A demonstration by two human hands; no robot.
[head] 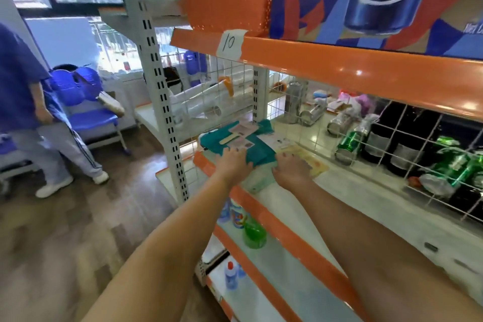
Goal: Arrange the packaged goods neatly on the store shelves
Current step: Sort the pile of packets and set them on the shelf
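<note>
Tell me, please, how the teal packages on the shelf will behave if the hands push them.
The teal packages look flat and soft, so they would probably bend rather than slide stiffly. They lie overlapped, so the upper one may shift separately. Flat things like these are unlikely to roll or tip.

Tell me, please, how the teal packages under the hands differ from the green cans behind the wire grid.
The teal packages are flat, matte and stacked at the shelf's front; the green cans are round, shiny and tipped about behind the wire grid. Both hands touch the packages; nothing touches the cans. Both sit on one shelf level.
</note>
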